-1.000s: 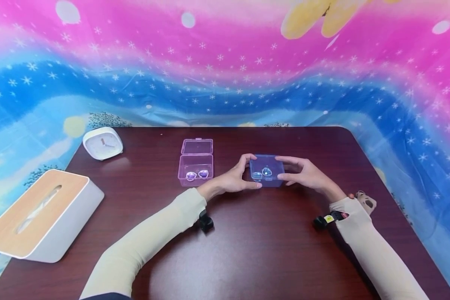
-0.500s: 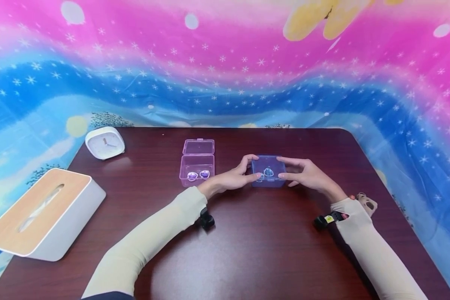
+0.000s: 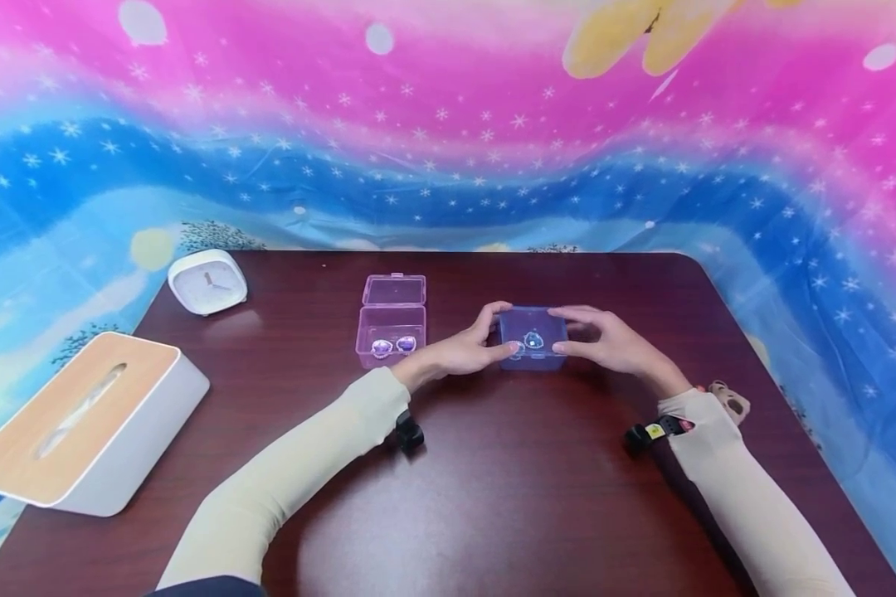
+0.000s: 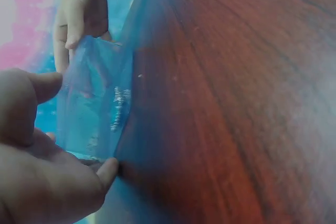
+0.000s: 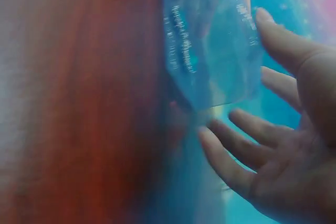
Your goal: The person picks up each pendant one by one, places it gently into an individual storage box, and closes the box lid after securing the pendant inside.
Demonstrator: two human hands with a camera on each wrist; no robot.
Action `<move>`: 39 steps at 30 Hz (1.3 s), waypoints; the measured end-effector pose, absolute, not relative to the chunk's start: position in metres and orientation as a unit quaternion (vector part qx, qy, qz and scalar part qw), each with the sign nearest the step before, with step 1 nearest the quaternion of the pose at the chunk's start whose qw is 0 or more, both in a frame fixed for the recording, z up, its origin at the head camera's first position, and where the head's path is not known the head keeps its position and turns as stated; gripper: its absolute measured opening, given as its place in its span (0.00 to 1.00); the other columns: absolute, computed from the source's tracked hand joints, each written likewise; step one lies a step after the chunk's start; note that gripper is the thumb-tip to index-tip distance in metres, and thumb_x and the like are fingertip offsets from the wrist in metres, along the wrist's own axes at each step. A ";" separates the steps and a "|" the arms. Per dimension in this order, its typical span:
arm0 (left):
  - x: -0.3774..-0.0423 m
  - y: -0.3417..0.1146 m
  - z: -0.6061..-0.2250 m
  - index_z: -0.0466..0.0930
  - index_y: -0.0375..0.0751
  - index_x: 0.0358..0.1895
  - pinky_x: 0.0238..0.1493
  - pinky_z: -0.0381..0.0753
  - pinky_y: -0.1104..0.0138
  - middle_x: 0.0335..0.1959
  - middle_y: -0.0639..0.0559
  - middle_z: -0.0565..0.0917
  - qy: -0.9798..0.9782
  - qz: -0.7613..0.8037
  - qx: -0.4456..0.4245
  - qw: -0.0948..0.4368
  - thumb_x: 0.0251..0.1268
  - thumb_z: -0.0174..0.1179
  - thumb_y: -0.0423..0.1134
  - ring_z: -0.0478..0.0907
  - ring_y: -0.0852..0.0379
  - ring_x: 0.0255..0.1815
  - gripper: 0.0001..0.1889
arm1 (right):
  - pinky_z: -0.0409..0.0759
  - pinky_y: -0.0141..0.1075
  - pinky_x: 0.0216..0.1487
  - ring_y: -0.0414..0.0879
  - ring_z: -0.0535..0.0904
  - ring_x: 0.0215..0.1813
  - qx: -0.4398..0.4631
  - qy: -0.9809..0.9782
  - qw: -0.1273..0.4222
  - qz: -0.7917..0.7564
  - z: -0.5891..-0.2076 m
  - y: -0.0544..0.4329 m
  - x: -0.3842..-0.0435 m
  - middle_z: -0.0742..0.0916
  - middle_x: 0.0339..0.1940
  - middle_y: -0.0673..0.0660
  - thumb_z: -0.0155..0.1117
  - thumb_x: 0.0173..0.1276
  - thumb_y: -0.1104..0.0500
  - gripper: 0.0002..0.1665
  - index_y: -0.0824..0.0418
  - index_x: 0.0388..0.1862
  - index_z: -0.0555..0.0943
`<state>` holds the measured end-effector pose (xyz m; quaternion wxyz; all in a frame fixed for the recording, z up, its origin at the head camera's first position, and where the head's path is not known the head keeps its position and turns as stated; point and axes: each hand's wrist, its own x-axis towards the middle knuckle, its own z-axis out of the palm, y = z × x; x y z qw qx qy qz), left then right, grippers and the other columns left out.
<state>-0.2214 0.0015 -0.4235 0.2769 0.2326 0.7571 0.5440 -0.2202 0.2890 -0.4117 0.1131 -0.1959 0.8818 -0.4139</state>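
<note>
A clear blue lidded plastic box (image 3: 543, 325) sits on the table in front, its lid down. Inside show two blue heart-shaped gems (image 3: 533, 341) with beaded rims. My left hand (image 3: 465, 347) holds the box's left end, thumb over the front corner and index finger at the back corner. On the right end, my right hand (image 3: 605, 336) has thumb and index fingertips at the front and back corners; in the right wrist view its fingers (image 5: 239, 148) are loosely spread. To the left stands a pink clear box (image 3: 394, 322), lid swung back, with two purple gems (image 3: 382, 348) inside.
A white clock (image 3: 207, 283) stands at the back left of the dark wood table (image 3: 448, 497). In front of it is a white tissue box (image 3: 149, 439) with a wood-coloured top. A patterned cloth (image 3: 448, 124) hangs behind the table.
My left thumb has moved up from the box's front onto the lid's front edge. My right fingers have shifted slightly, the index arching higher. The box stays in place.
</note>
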 end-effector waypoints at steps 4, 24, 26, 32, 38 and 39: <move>-0.212 -0.015 -0.408 0.44 0.53 0.81 0.82 0.58 0.49 0.82 0.41 0.55 0.770 0.547 0.252 0.210 0.76 0.60 0.46 0.53 0.44 0.85 0.41 | 0.84 0.45 0.59 0.57 0.80 0.65 -0.229 0.888 -0.008 -0.399 -0.391 0.265 -0.218 0.80 0.70 0.61 0.68 0.73 0.57 0.27 0.57 0.70 0.79; -0.178 -0.201 -0.429 0.44 0.43 0.84 0.82 0.51 0.41 0.83 0.37 0.54 0.736 0.653 0.054 0.168 0.71 0.65 0.41 0.53 0.36 0.84 0.47 | 0.68 0.54 0.77 0.62 0.68 0.77 -0.065 0.775 0.116 -0.618 -0.405 0.067 -0.238 0.66 0.80 0.67 0.61 0.78 0.49 0.44 0.46 0.85 0.53; -0.183 -0.197 -0.433 0.43 0.41 0.84 0.83 0.50 0.42 0.84 0.39 0.54 0.735 0.650 0.059 0.182 0.68 0.67 0.39 0.52 0.36 0.84 0.49 | 0.63 0.53 0.80 0.61 0.67 0.78 -0.016 0.747 0.133 -0.651 -0.409 0.062 -0.247 0.68 0.79 0.67 0.58 0.79 0.49 0.43 0.53 0.85 0.52; -0.191 -0.191 -0.438 0.43 0.39 0.84 0.83 0.50 0.43 0.85 0.42 0.53 0.735 0.647 0.077 0.186 0.64 0.69 0.33 0.51 0.38 0.85 0.52 | 0.60 0.47 0.83 0.58 0.76 0.73 0.029 0.746 0.165 -0.645 -0.424 0.054 -0.261 0.80 0.71 0.67 0.53 0.82 0.53 0.38 0.69 0.81 0.56; -0.195 -0.191 -0.437 0.47 0.43 0.84 0.83 0.48 0.41 0.85 0.43 0.55 0.735 0.645 0.084 0.194 0.67 0.67 0.34 0.53 0.37 0.84 0.48 | 0.60 0.47 0.82 0.56 0.81 0.69 -0.005 0.770 0.167 -0.615 -0.428 0.054 -0.265 0.89 0.57 0.64 0.53 0.82 0.57 0.28 0.69 0.75 0.69; -0.196 -0.191 -0.437 0.48 0.43 0.84 0.82 0.49 0.41 0.85 0.43 0.55 0.737 0.641 0.087 0.194 0.68 0.67 0.35 0.54 0.37 0.83 0.46 | 0.60 0.47 0.82 0.55 0.81 0.68 -0.010 0.773 0.168 -0.612 -0.428 0.054 -0.265 0.90 0.56 0.63 0.53 0.82 0.56 0.27 0.67 0.74 0.71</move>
